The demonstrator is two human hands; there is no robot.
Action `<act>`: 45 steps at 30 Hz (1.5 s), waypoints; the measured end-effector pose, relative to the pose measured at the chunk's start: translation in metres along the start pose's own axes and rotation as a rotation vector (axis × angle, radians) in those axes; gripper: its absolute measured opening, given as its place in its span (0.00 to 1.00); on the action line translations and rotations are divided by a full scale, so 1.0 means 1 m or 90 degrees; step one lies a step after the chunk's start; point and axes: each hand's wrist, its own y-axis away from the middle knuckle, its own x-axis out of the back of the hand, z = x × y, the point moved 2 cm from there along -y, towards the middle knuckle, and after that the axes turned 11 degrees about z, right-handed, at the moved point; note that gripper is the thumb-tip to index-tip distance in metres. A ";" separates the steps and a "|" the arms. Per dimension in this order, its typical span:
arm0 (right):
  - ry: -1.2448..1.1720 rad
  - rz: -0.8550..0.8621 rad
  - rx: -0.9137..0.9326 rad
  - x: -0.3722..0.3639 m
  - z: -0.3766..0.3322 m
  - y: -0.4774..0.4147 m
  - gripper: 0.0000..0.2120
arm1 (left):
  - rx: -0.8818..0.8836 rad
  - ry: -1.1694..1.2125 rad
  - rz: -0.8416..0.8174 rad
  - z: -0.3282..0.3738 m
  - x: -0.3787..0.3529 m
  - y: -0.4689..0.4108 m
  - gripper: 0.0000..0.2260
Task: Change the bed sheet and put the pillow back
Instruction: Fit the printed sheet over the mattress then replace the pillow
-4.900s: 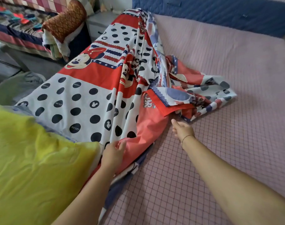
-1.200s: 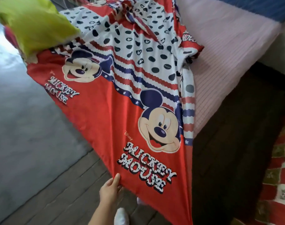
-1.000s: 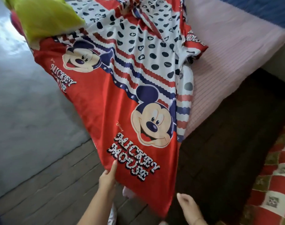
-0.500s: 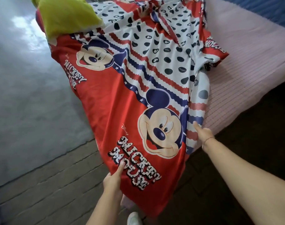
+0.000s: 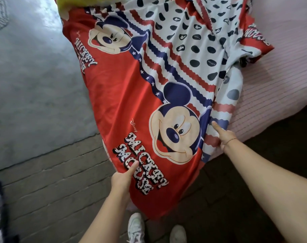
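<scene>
A Mickey Mouse sheet point(image 5: 131, 95) lies draped over the pink bed point(image 5: 275, 81).

Soft daylight, seemingly from upper left, glares on the grey floor point(image 5: 26, 76); bed sheet point(image 5: 123, 102) sharp, right side dim, edges bowed

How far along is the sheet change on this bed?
Partly done. The printed sheet is already unfolded over the left side of the pink mattress. In hand: the left hand and right hand grip its overhanging near end. Left: the mattress's right side is bare, the sheet is bunched along it, and the yellow pillow sits at the far left corner, not yet placed.
</scene>
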 end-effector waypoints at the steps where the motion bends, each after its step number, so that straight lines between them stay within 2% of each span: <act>1: -0.005 0.022 -0.002 -0.001 0.005 -0.019 0.46 | -0.011 -0.002 0.007 -0.003 -0.001 -0.001 0.17; 3: -0.005 0.034 -0.003 -0.002 -0.003 -0.018 0.48 | -0.028 0.002 0.025 -0.006 -0.001 -0.001 0.17; 4: 0.005 0.038 0.002 0.001 -0.003 -0.022 0.45 | -0.034 0.012 0.033 -0.008 0.001 0.000 0.17; 8: -0.019 0.045 -0.004 0.036 0.009 -0.004 0.23 | -0.025 0.044 0.026 -0.011 0.010 0.004 0.14; 11: -0.058 0.022 -0.034 0.066 0.033 -0.002 0.25 | -0.027 0.065 0.021 -0.007 0.019 0.011 0.12; 14: -0.057 0.008 -0.051 0.083 0.049 0.022 0.22 | -0.019 0.075 0.030 -0.009 0.035 0.016 0.11; 18: -0.020 -0.020 -0.109 0.092 0.084 0.057 0.17 | 0.002 0.057 0.061 -0.026 0.069 0.009 0.18; 23: 0.000 -0.058 -0.173 0.086 0.128 0.091 0.12 | 0.020 0.047 0.101 -0.045 0.111 -0.001 0.22; 29: 0.060 -0.107 -0.205 0.057 0.172 0.126 0.08 | 0.034 0.089 0.200 -0.048 0.151 -0.001 0.17; 31: 0.071 -0.098 -0.213 0.047 0.182 0.130 0.10 | 0.026 0.104 0.219 -0.046 0.158 -0.001 0.19; 34: 0.092 -0.097 -0.201 0.042 0.187 0.132 0.19 | 0.018 0.119 0.233 -0.042 0.159 0.002 0.20; 37: 0.143 -0.132 -0.196 0.044 0.192 0.138 0.18 | 0.019 0.138 0.260 -0.039 0.159 0.006 0.21; 43: 0.271 -0.178 -0.142 0.035 0.206 0.159 0.20 | 0.014 0.159 0.323 -0.030 0.183 0.003 0.23; 45: 0.297 -0.195 -0.113 0.027 0.204 0.165 0.29 | 0.007 0.160 0.330 -0.025 0.190 0.000 0.22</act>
